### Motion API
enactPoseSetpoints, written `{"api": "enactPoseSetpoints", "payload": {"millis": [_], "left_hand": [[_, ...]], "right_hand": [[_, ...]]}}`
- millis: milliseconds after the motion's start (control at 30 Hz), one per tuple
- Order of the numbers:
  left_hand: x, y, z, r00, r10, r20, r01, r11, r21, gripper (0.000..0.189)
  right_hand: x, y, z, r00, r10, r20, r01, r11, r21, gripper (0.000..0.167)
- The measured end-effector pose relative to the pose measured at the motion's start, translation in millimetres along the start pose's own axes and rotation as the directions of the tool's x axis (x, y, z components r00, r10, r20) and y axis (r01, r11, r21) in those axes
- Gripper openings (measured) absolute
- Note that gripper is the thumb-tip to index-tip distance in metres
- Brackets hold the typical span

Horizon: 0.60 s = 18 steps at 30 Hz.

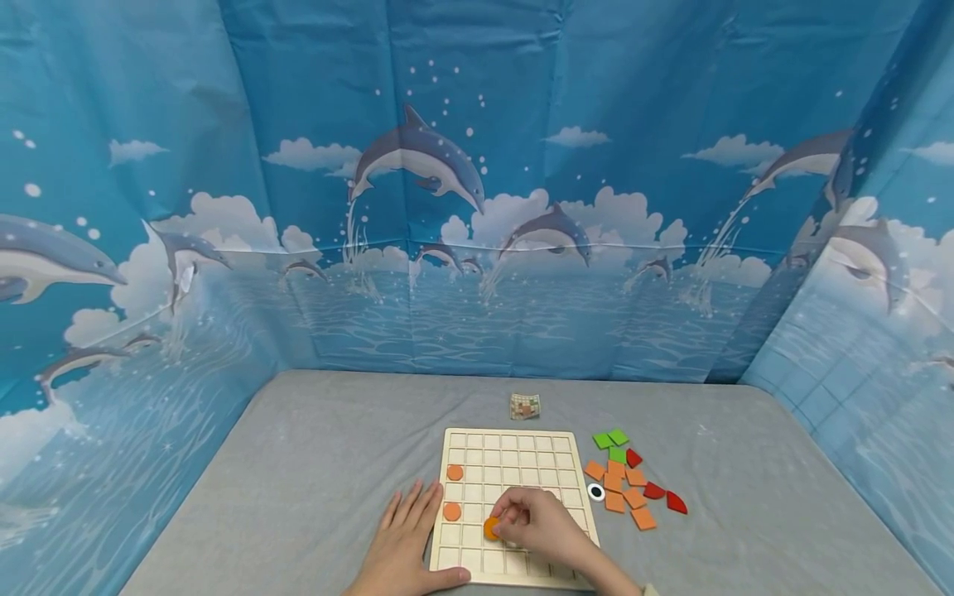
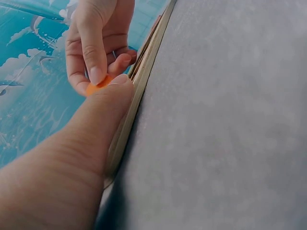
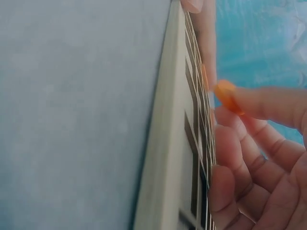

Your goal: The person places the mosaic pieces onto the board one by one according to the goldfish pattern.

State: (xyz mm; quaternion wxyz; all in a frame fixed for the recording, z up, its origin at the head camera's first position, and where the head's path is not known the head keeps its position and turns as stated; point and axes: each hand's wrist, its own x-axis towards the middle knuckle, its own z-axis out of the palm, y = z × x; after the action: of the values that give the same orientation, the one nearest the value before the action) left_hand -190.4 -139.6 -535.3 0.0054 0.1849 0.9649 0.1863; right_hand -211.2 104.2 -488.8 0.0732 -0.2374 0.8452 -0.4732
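A pale wooden grid board point(image 1: 510, 478) lies on the grey cloth. Between thumb and fingertips my right hand point(image 1: 540, 521) pinches an orange round disc point(image 1: 491, 528), held low over the squares in the board's nearer part. The right wrist view shows this disc point(image 3: 227, 96) at the fingertips, close above the grid. My left hand point(image 1: 402, 546) lies along the board's left side, fingers straight and its thumb at the near edge. Two more round orange discs, one farther point(image 1: 455, 473) and one nearer point(image 1: 451, 511), lie in the left column.
Right of the board lie several orange square tiles point(image 1: 614, 502), green tiles point(image 1: 617, 454), red curved-edged pieces point(image 1: 676, 502) and a white round piece with a black centre point(image 1: 596, 492). Beyond the board is a small picture card point(image 1: 525, 406). A dolphin-print curtain point(image 1: 477, 323) stands behind the table.
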Motion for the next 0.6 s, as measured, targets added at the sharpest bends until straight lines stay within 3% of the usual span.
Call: {"api": "enactPoseSetpoints", "payload": {"millis": [600], "left_hand": [[-2.5, 1.6, -1.4, 0.999, 0.028, -0.023, -0.028, 1.0, -0.007, 0.114]], "right_hand": [[12.1, -7.4, 13.1, 1.0, -0.004, 0.014, 0.005, 0.995, -0.097, 0.013]]}}
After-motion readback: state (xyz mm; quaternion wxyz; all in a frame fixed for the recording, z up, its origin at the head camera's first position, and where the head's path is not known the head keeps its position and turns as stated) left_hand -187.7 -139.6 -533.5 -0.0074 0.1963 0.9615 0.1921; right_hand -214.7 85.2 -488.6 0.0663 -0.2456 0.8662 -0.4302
